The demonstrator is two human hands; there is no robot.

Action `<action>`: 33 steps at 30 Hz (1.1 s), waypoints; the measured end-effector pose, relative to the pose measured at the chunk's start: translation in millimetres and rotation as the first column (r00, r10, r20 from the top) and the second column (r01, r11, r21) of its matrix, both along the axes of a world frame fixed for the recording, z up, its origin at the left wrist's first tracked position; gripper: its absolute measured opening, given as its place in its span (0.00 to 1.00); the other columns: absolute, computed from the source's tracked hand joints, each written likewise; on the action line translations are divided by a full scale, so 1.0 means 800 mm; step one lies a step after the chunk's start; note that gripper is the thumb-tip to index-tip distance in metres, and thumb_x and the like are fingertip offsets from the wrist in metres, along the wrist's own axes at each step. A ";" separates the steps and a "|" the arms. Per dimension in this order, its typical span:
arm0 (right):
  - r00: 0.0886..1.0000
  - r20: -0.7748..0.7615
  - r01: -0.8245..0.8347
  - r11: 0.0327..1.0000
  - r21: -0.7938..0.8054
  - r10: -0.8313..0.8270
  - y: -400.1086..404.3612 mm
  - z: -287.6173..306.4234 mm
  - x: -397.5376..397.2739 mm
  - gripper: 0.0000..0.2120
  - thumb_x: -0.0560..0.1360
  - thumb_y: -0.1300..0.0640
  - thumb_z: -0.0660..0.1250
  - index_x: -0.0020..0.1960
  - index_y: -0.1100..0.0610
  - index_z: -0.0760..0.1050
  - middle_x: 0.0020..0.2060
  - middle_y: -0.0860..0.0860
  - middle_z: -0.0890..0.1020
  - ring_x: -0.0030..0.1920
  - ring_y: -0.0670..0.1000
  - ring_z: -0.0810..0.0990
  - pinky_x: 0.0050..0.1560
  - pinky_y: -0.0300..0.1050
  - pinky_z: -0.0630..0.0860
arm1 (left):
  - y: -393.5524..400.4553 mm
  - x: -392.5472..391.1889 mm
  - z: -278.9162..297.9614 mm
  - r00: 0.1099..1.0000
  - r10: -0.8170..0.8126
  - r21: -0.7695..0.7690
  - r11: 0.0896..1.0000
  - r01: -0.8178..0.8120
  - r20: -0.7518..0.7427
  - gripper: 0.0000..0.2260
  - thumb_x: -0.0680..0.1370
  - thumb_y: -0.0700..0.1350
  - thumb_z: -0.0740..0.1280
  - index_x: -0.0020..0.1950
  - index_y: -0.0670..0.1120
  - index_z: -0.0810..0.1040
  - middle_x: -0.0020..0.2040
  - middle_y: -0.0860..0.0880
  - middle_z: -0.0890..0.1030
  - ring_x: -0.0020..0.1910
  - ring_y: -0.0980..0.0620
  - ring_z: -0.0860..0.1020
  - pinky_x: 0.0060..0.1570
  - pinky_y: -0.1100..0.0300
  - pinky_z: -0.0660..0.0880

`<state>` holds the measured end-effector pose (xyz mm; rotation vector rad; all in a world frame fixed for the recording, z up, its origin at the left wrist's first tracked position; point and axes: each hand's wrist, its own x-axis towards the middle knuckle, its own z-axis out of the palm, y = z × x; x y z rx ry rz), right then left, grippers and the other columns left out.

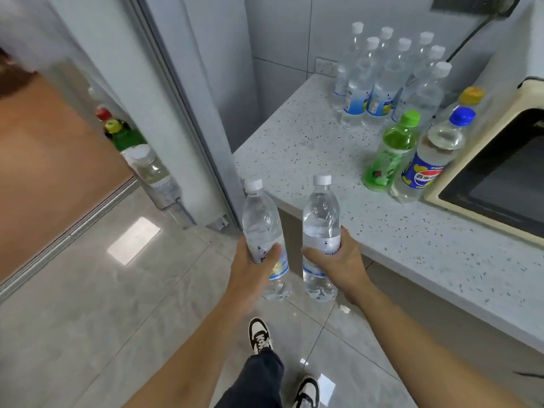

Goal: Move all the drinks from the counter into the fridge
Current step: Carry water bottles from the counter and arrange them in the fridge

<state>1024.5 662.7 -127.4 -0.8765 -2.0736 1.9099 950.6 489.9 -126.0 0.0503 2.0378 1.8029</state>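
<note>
While both clear plastic water bottles, one [263, 228] in the left hand [250, 270] and one [321, 231] in the right hand [343, 262], are clamped upright by wrapped fingers [272, 251], the open fridge door shelf [164, 189] is found up-left of them, nearer the left hand.

A home kitchen. A speckled white stone counter [397, 231] holds a cream microwave [497, 184] and a cluster of drink bottles [391, 83]. The wall [279, 30] behind is covered in large pale grey tiles with power sockets [326, 66]. A tall grey fridge [188, 92] stands beside the counter. The floor [88, 290] is glossy marbled tile.
</note>
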 end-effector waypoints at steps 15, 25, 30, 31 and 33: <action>0.862 -0.059 -0.507 0.850 -0.144 0.504 -0.286 -0.023 -0.120 0.27 0.65 0.56 0.77 0.61 0.49 0.71 0.51 0.52 0.83 0.50 0.53 0.84 0.52 0.53 0.82 | -0.301 -0.009 0.013 0.850 0.438 0.148 0.858 -0.493 0.293 0.29 0.66 0.59 0.74 0.63 0.45 0.76 0.52 0.43 0.86 0.49 0.42 0.85 0.40 0.52 0.82; 0.841 -0.065 -0.538 0.819 -0.199 0.537 -0.517 -0.001 -0.267 0.26 0.57 0.46 0.78 0.53 0.46 0.76 0.43 0.47 0.85 0.42 0.47 0.86 0.38 0.39 0.80 | -0.528 -0.112 0.037 0.809 0.544 0.121 0.808 -0.577 0.223 0.19 0.74 0.49 0.72 0.62 0.43 0.76 0.50 0.42 0.86 0.46 0.44 0.85 0.37 0.54 0.81; 0.837 -0.068 -0.545 0.812 -0.209 0.543 -0.595 0.010 -0.327 0.24 0.59 0.47 0.77 0.54 0.48 0.77 0.44 0.49 0.86 0.43 0.49 0.86 0.40 0.42 0.81 | -0.609 -0.178 0.045 0.824 0.532 0.124 0.820 -0.559 0.194 0.14 0.75 0.51 0.71 0.58 0.49 0.76 0.46 0.49 0.86 0.42 0.50 0.86 0.36 0.60 0.81; 0.838 -0.065 -0.542 0.814 -0.210 0.542 -0.604 0.010 -0.338 0.24 0.59 0.47 0.77 0.54 0.47 0.77 0.44 0.48 0.86 0.43 0.49 0.86 0.39 0.42 0.81 | -0.619 -0.191 0.046 0.828 0.527 0.122 0.824 -0.553 0.194 0.14 0.75 0.51 0.71 0.58 0.49 0.76 0.46 0.48 0.86 0.42 0.49 0.86 0.36 0.60 0.81; 0.846 -0.059 -0.530 0.820 -0.216 0.531 -0.617 0.010 -0.361 0.24 0.59 0.47 0.77 0.53 0.46 0.76 0.43 0.47 0.86 0.43 0.49 0.86 0.38 0.40 0.81 | -0.633 -0.220 0.044 0.831 0.521 0.127 0.827 -0.548 0.194 0.15 0.76 0.51 0.70 0.60 0.48 0.76 0.48 0.46 0.86 0.44 0.48 0.86 0.39 0.57 0.82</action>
